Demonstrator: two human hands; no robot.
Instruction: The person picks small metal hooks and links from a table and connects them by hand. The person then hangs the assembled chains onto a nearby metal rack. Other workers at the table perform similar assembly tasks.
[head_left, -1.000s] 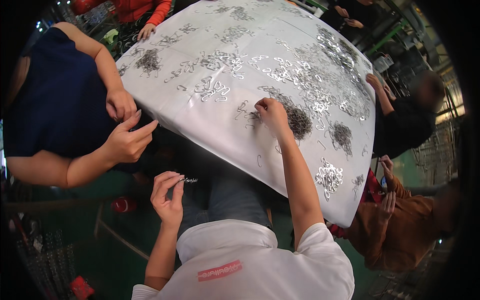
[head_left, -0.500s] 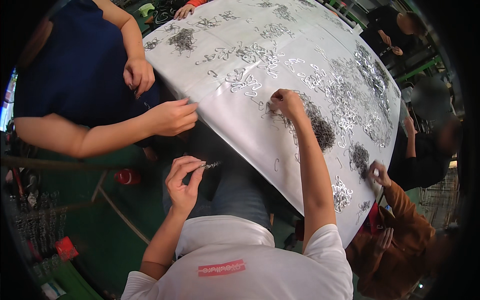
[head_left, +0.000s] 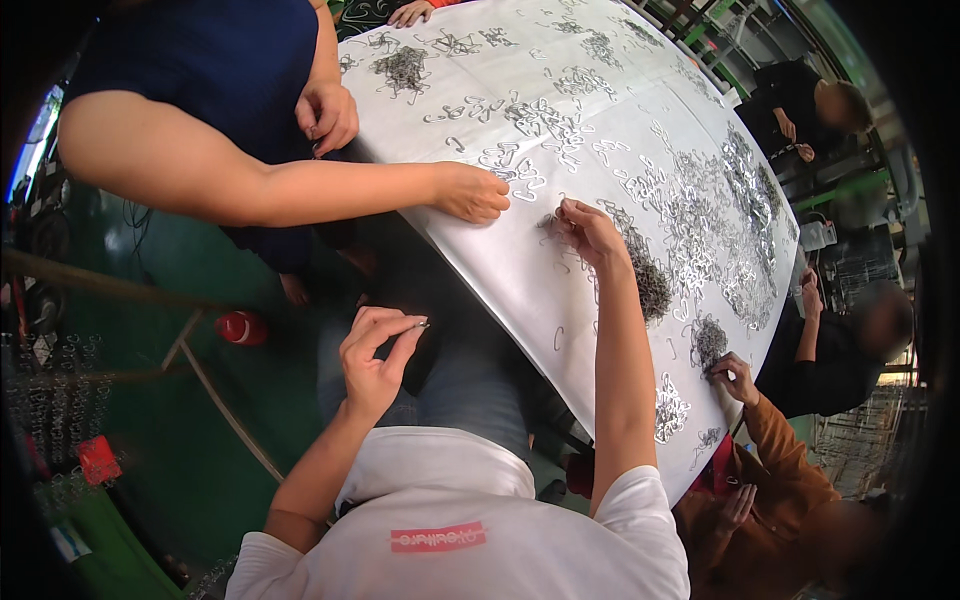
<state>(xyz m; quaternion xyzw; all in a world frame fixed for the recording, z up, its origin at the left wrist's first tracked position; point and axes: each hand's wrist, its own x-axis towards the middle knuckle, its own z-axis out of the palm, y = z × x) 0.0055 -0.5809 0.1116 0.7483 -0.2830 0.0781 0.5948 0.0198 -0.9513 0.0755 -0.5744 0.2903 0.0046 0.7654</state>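
Observation:
My left hand [head_left: 372, 362] is raised in front of my lap, off the table's edge, with thumb and fingers pinched. A short bit of a small metal hook chain [head_left: 423, 324] sticks out past its fingertips; the rest is hidden. Over the white table, my right hand [head_left: 592, 232] is pinched closed, and a thin wire hook seems to show at its fingertips. Just beside it lies a dark pile of metal hooks [head_left: 650, 280]. Shinier loose hooks [head_left: 512, 168] are spread farther left.
A co-worker's bare arm [head_left: 330, 192] crosses the table corner close to my right hand. Another person's hand [head_left: 737, 380] touches a small pile at the right. The white table [head_left: 500, 270] holds many hook heaps. A red container [head_left: 240, 327] stands on the green floor.
The co-worker's hand on my left has reached right, onto the table among the hooks. My right hand has turned and drawn slightly back from the pile. Less chain shows at my left fingertips.

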